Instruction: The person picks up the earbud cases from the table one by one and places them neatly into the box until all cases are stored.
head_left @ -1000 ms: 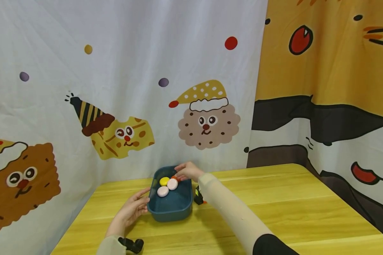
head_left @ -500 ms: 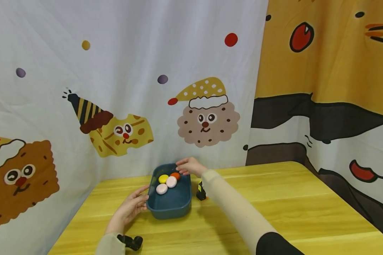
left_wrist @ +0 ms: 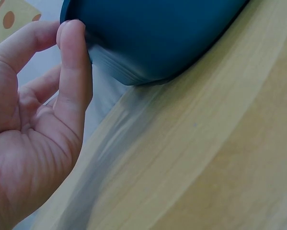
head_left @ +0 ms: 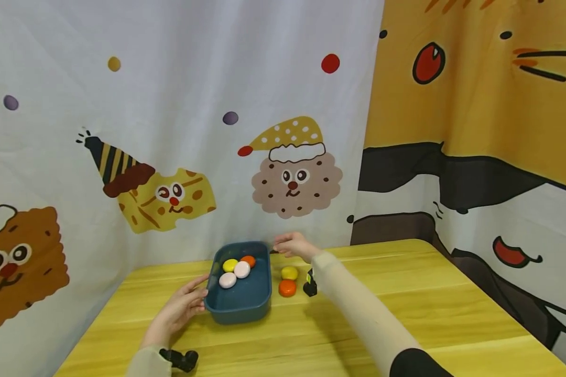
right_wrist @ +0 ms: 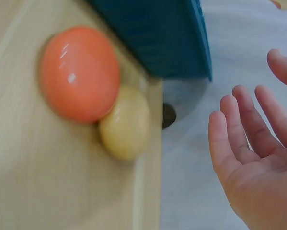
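The blue-green plastic bin [head_left: 245, 303] stands on the table and holds several glossy, flattened round pieces: one yellow [head_left: 230, 265], one orange [head_left: 248, 261] and two pale pink [head_left: 242, 269]. At the bin's left side, my left hand [head_left: 179, 306] pinches the rim between thumb and finger, as the left wrist view shows up close. My right hand [head_left: 294, 246] hovers just beyond the bin's far right corner, fingers loosely straight, holding nothing. On the table to the right of the bin, an orange piece [right_wrist: 80, 74] and a yellow piece [right_wrist: 125, 123] lie touching.
The yellow wood-grain table [head_left: 382, 303] ends at a printed curtain [head_left: 184, 104] close behind the bin. Small black wrist cameras sit on each arm, one of them near the two loose pieces.
My right hand has left the orange piece in the bin and moved right, out over the rim. The two loose pieces on the table have come into view. My left hand stays at the rim.
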Tool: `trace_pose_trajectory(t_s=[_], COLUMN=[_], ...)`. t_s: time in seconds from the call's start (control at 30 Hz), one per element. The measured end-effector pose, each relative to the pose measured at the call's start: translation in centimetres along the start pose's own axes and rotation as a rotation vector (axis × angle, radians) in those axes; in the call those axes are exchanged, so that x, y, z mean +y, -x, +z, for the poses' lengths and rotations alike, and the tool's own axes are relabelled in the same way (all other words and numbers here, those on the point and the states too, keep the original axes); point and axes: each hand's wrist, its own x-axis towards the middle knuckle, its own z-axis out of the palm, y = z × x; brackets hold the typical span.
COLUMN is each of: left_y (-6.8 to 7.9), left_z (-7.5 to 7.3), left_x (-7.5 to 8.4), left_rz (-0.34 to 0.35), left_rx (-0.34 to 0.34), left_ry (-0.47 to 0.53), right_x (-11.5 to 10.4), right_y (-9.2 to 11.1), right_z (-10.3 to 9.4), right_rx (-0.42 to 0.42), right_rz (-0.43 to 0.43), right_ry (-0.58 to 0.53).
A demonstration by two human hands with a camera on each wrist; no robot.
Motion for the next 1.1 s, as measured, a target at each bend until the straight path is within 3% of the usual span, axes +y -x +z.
trace_pose_trajectory(t_s=[0.53, 0.77, 1.1], left_y=[0.0, -0.2, -0.1], left_z=[-0.1, -0.1, -0.1], left_x=[0.0, -0.1, -0.3], left_rz=[-0.02, 0.001, -0.007], left_rx=[-0.016, -0.041, -0.014], left_ry=[0.039, 0.059, 0.059], right_x=[5.0, 6.7, 8.0], right_y=[3.7, 3.7, 3.0], right_z=[-1.3, -1.4, -0.8], right_rx=[0.027, -0.019, -0.06], right_rz=[0.028, 0.027, -0.044], right_ry=[0.076, 0.009, 0.066])
